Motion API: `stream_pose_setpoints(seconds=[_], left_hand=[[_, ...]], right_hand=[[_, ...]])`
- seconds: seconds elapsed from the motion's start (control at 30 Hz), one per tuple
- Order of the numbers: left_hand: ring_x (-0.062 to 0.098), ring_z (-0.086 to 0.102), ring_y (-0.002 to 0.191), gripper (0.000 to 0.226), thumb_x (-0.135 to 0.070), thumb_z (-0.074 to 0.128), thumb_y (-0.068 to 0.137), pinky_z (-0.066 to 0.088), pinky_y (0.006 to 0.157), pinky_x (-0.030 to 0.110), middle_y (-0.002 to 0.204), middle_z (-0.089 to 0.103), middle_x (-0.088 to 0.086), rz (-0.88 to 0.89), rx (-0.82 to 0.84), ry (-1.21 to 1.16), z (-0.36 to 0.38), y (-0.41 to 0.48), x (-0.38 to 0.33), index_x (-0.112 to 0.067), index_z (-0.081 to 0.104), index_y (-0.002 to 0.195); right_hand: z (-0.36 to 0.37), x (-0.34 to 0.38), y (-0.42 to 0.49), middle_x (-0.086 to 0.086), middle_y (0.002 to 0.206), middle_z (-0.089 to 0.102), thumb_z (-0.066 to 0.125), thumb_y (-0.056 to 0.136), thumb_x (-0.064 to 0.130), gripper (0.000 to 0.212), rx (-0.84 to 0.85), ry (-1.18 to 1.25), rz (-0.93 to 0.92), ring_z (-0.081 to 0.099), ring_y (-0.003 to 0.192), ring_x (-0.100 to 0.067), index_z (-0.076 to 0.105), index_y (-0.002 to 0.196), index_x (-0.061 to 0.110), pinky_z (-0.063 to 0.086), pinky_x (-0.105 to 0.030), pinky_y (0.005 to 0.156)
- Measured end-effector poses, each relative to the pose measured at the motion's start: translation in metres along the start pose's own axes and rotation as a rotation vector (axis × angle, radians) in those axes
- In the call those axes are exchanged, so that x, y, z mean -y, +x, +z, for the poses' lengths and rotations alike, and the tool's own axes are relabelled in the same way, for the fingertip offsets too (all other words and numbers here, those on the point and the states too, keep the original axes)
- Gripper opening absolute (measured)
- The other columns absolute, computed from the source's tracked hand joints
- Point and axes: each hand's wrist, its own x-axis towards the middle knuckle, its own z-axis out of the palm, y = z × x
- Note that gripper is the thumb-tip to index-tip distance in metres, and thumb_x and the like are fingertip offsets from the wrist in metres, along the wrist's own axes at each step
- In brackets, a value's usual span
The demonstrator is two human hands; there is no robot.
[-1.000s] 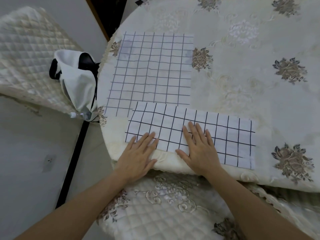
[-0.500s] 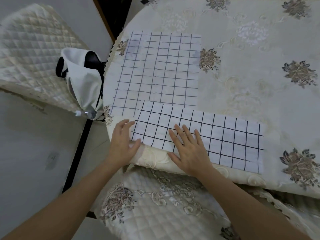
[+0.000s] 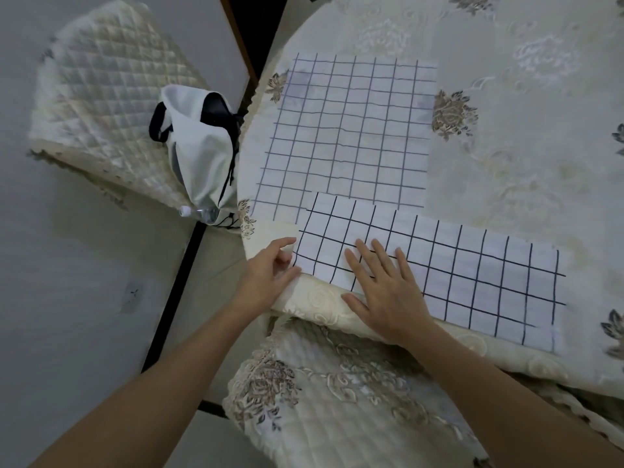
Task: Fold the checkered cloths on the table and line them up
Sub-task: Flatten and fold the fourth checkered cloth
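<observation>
Two white checkered cloths lie on the round table (image 3: 526, 136). The far cloth (image 3: 344, 130) is spread flat with thin bluish lines. The near cloth (image 3: 449, 275) is a long folded strip with dark lines along the table's front edge, overlapping the far cloth's near edge. My left hand (image 3: 270, 275) pinches the strip's left end at its near corner. My right hand (image 3: 381, 288) lies flat with straight fingers on the strip, pressing it down just right of the left hand.
The table wears a cream floral tablecloth. A quilted chair seat (image 3: 337, 400) sits below the table edge in front of me. Another quilted chair (image 3: 101, 96) stands at the left with a white and black bag (image 3: 199, 153) on it.
My left hand slid left off the top of the strip to its left end and now pinches the corner. My right hand moved left along the strip and stays flat.
</observation>
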Motion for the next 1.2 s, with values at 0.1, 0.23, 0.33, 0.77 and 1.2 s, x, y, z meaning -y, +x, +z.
stream_pose_setpoints(seconds=[0.1,0.23,0.33,0.77,1.2], left_hand=[[0.001,0.055,0.078,0.051,-0.015,0.076,0.087,0.044,0.079,0.012,0.085,0.057,-0.007,-0.024,0.033,-0.033,-0.006,0.003,0.001,-0.027,0.056,0.133],[0.003,0.052,0.074,0.050,-0.011,0.075,0.087,0.044,0.077,0.015,0.083,0.055,-0.006,-0.030,0.087,-0.054,-0.012,0.008,0.007,-0.023,0.056,0.132],[0.009,0.052,0.078,0.046,-0.013,0.073,0.088,0.046,0.078,0.025,0.085,0.055,-0.006,0.014,0.098,0.031,-0.010,0.009,0.010,-0.020,0.058,0.131],[0.028,0.052,0.121,0.040,-0.033,0.056,0.089,0.042,0.095,0.043,0.136,0.054,0.010,0.524,-0.128,0.685,0.053,0.029,-0.055,-0.014,0.061,0.125],[0.018,-0.005,0.154,0.066,-0.059,0.025,0.101,0.009,0.124,0.051,0.168,-0.003,-0.001,0.388,0.147,0.815,0.082,0.049,-0.038,-0.034,0.007,0.159]], right_hand=[[0.001,-0.003,-0.001,-0.003,0.167,0.012,0.024,0.100,0.064,0.074,0.010,-0.011,-0.008,0.008,0.154,-0.026,0.018,0.159,0.021,0.013,-0.055,0.122],[0.001,-0.005,0.000,-0.001,0.167,0.005,0.019,0.100,0.067,0.075,0.040,-0.019,-0.013,0.002,0.154,-0.023,0.010,0.160,0.024,0.012,-0.053,0.122],[0.001,-0.005,0.000,-0.001,0.168,0.003,0.019,0.100,0.067,0.075,0.052,-0.015,-0.012,0.001,0.154,-0.023,0.009,0.160,0.024,0.012,-0.054,0.122],[-0.013,-0.052,-0.019,-0.006,0.165,0.017,0.024,0.100,0.061,0.072,-0.071,0.045,0.249,0.013,0.153,-0.027,0.021,0.158,0.018,0.018,-0.052,0.122],[0.000,-0.111,-0.045,0.002,0.168,-0.003,0.013,0.098,0.068,0.072,-0.040,0.010,0.445,-0.003,0.154,-0.022,-0.001,0.159,0.032,0.008,-0.051,0.124]])
